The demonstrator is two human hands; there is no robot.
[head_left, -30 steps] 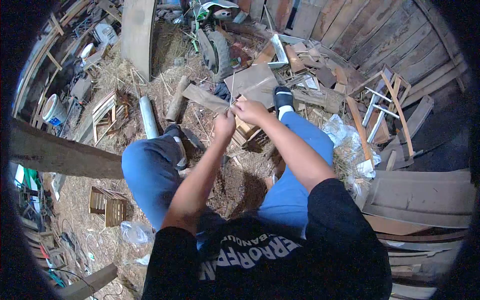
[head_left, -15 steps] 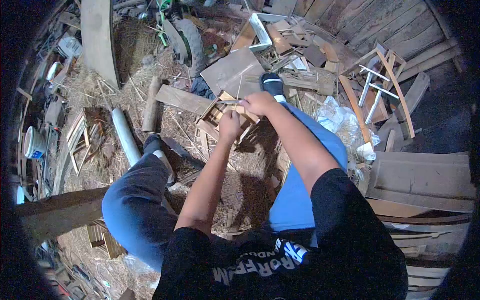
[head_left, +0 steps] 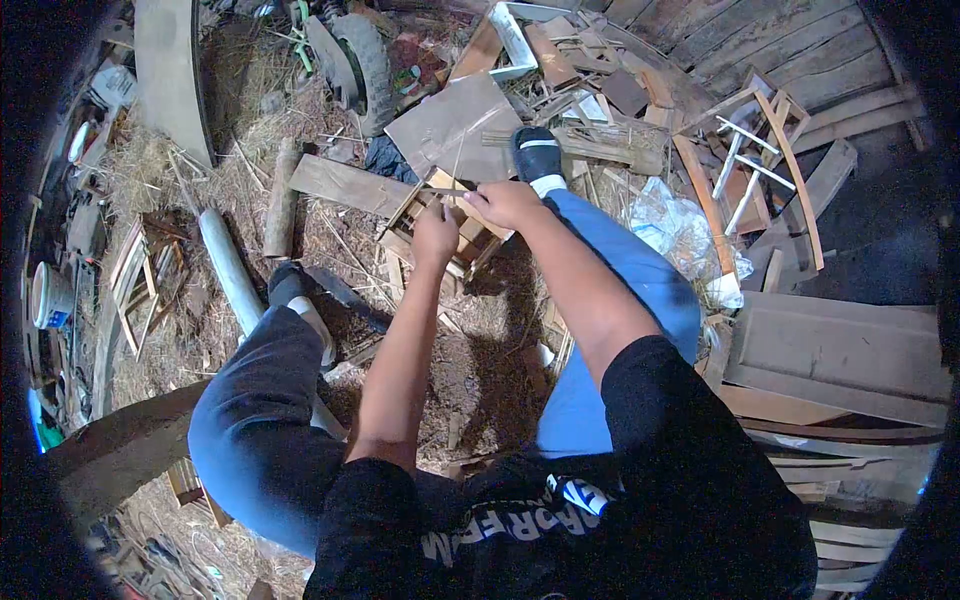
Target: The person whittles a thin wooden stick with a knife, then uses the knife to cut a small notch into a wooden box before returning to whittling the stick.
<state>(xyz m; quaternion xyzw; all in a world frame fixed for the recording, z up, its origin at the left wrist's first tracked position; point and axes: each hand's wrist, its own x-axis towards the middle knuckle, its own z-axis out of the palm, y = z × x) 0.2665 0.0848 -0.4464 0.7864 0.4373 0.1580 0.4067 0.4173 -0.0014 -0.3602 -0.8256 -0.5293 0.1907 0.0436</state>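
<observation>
My right hand (head_left: 507, 205) is closed round the handle of a knife (head_left: 448, 192), whose narrow blade points left across the stick. My left hand (head_left: 436, 236) is a fist just below the blade, closed on a thin wooden stick (head_left: 459, 160) that rises past the knife. Both hands are over a small slatted wooden box (head_left: 484, 246) on the ground between my feet. The fingers partly hide the lower end of the stick and the box's inside.
A flat board (head_left: 455, 125) and a plank (head_left: 345, 186) lie beyond the box. A log (head_left: 283, 198) and a pale pole (head_left: 230, 270) lie to the left. Scrap wood, a wheel (head_left: 362, 70) and a plastic bag (head_left: 668, 225) surround my feet. A white bucket (head_left: 50, 296) stands far left.
The whole view has shifted slightly, so the scene sits further left and higher. Both hands keep their grips, and the knife stays across the stick at nearly the same place.
</observation>
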